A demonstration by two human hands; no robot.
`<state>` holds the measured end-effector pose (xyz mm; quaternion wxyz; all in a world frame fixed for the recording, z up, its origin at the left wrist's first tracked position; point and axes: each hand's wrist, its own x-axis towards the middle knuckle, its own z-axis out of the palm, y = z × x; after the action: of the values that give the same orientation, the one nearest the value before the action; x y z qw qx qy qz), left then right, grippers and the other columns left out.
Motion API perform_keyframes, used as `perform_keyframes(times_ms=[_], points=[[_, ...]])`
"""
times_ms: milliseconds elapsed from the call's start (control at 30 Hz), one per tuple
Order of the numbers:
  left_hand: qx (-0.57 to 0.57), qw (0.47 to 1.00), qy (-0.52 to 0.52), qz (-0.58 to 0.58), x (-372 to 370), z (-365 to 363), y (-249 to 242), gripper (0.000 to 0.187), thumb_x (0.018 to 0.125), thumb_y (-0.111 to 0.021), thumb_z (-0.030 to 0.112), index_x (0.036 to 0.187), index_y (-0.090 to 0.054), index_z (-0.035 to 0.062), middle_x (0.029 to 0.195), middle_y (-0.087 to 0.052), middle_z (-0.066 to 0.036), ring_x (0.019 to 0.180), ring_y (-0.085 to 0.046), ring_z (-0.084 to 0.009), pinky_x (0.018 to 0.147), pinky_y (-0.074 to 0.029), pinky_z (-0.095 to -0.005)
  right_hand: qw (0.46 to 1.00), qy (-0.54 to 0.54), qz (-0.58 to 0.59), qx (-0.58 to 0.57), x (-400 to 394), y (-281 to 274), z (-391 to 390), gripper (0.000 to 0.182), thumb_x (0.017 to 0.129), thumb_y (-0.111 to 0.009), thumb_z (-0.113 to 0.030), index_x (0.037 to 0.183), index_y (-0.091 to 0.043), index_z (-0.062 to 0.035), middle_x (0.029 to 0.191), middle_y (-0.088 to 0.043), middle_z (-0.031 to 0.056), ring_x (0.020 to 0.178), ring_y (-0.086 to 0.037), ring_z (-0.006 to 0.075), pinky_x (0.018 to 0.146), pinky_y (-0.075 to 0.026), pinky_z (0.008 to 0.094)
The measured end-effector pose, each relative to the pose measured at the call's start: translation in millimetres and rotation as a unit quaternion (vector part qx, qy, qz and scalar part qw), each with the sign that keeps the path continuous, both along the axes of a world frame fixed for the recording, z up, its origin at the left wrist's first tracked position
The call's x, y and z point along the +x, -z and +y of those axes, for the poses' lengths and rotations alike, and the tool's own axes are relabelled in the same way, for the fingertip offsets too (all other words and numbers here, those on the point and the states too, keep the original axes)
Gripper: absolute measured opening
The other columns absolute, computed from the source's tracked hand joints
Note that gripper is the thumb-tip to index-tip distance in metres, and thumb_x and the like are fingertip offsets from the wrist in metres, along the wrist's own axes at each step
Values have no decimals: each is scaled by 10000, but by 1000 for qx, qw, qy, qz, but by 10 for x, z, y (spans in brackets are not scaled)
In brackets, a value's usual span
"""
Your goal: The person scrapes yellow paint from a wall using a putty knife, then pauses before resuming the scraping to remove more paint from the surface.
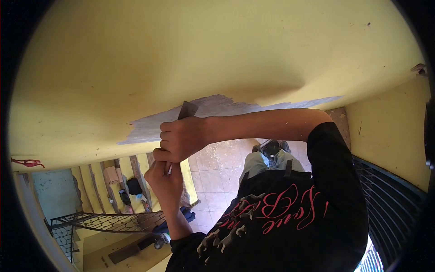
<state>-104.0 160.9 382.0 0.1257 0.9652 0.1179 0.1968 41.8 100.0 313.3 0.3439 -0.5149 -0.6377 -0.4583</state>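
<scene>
A scraper (187,109) with a flat metal blade rests at the upper edge of a grey bare patch (154,123) in the yellow wall. Fingers of my right hand (183,138) are wrapped round its handle, which they mostly hide. Just below, my left hand (165,179) is closed around the lower end of the same handle, touching the right hand. The blade sticks out above my right knuckles, tilted a little to the right. Ragged paint edges border the patch, which runs on to the right behind my right forearm.
Yellow wall (217,45) fills the upper view. Stairs (99,188) descend at lower left, with a black bag (133,186) on them and a metal railing (118,222) alongside. A dark metal grille (385,208) stands at right. Tiled floor (213,177) lies beneath me. A red item (28,162) hangs at far left.
</scene>
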Motion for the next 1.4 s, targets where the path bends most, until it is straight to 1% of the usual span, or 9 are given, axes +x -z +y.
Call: perform_keyframes(times_ms=[67, 167, 533, 733, 800, 900, 933, 1100, 1400], points=[[5, 1000, 9, -5, -23, -40, 1, 98, 758, -672, 21, 777, -589, -29, 640, -601, -147, 532, -610, -258, 477, -405, -316, 999, -10, -12, 50, 2, 14, -29, 138, 742, -631, -206, 710, -523, -127, 491, -411, -68, 476, -469, 103, 538, -365, 246], [34, 999, 41, -2, -71, -10, 71, 98, 753, -699, 36, 786, -612, 2, 663, -627, -141, 573, -641, -285, 482, -439, -334, 999, -18, -10, 36, -15, 48, -83, 145, 734, -635, -208, 709, -517, -129, 503, -400, -71, 487, -470, 95, 534, -363, 245], [-18, 990, 140, -3, 275, -178, 340, 104, 755, -709, 36, 773, -609, 16, 652, -636, -113, 548, -644, -270, 486, -473, -324, 997, 75, -15, 23, 168, 290, -483, 135, 711, -631, -201, 719, -519, -127, 519, -418, -65, 500, -478, 83, 531, -361, 225], [4, 990, 132, -45, 220, -148, 315, 97, 750, -696, 8, 758, -599, 7, 639, -620, -123, 550, -635, -274, 489, -465, -333, 998, 62, 1, 24, 112, 239, -401, 120, 701, -624, -199, 713, -524, -132, 537, -433, -56, 525, -496, 89, 541, -372, 226], [-22, 996, 86, -16, 218, -76, 302, 90, 752, -690, 11, 758, -601, 9, 649, -617, -132, 561, -634, -287, 494, -465, -337, 998, 66, -4, 20, 118, 204, -353, 115, 700, -621, -200, 716, -530, -132, 540, -436, -53, 528, -496, 95, 539, -376, 229], [-24, 989, 136, -55, 372, -230, 391, 81, 749, -686, 10, 768, -607, 7, 663, -620, -139, 573, -635, -298, 497, -465, -341, 995, 94, 1, 45, 214, 294, -543, 124, 700, -619, -203, 694, -510, -143, 532, -422, -53, 516, -484, 98, 544, -377, 225], [-27, 992, 125, -20, 377, -323, 376, 80, 745, -687, 11, 782, -616, 5, 673, -623, -146, 589, -641, -301, 500, -466, -346, 995, 91, 1, 39, 211, 300, -569, 124, 700, -619, -203, 694, -510, -143, 532, -422, -53, 516, -484, 98, 544, -377, 225], [-27, 991, 122, -39, 239, -201, 302, 69, 755, -682, 6, 795, -626, 3, 680, -638, -134, 589, -647, -291, 502, -467, -341, 997, 56, -4, 52, 136, 222, -400, 120, 693, -615, -207, 682, -506, -156, 520, -397, -63, 502, -470, 99, 534, -369, 228], [-16, 995, 83, -48, 234, -316, 278, 78, 775, -679, 19, 764, -609, -13, 622, -595, -139, 514, -595, -265, 485, -436, -328, 996, 65, -3, 54, 136, 247, -455, 108, 695, -612, -204, 713, -523, -146, 519, -395, -66, 510, -475, 90, 539, -366, 227]])
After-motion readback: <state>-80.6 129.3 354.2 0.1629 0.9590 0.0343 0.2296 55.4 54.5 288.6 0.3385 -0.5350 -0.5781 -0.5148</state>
